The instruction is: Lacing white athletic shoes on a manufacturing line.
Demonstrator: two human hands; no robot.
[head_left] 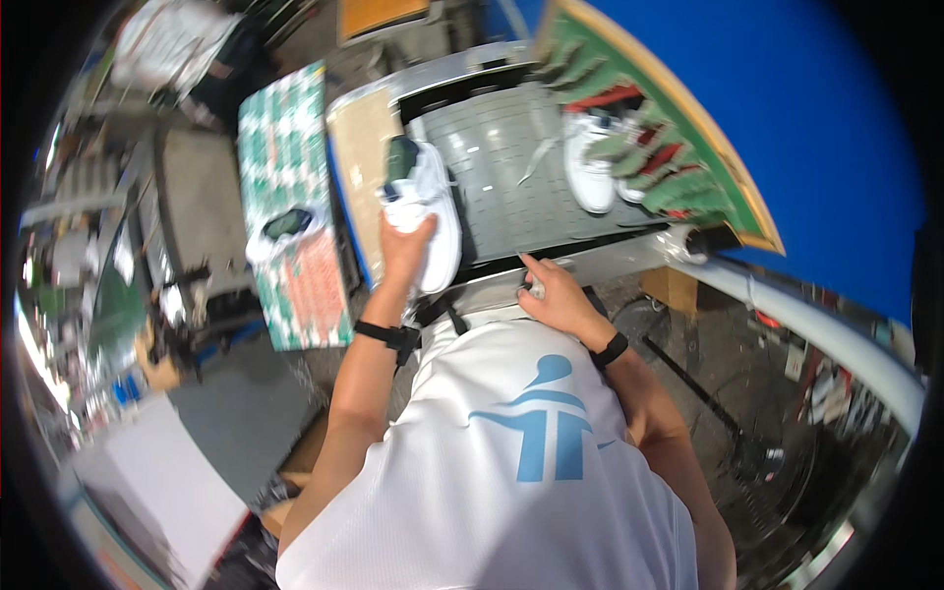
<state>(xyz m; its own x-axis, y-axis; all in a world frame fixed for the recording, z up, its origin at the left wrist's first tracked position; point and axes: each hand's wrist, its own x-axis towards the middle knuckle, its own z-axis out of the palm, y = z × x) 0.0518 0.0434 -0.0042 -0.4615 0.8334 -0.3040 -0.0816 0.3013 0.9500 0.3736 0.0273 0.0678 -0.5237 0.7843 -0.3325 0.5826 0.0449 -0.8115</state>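
Observation:
My left hand is closed around a white sneaker with a dark green lining, at the left edge of a grey conveyor belt. The sneaker's sole side faces right. By the belt's near edge is my right hand, its index finger reaching forward and the other fingers curled. Something small seems to be in those fingers, but I cannot make it out. Further right on the belt lies another white sneaker, with part of a second one beside it under hanging green and red strips. A thin pale strip rests mid-belt.
Left of the belt, a table with a green-and-white patterned cover bears another white shoe. A wood-edged green frame and a blue panel rise at the right. A pedestal fan stands lower right.

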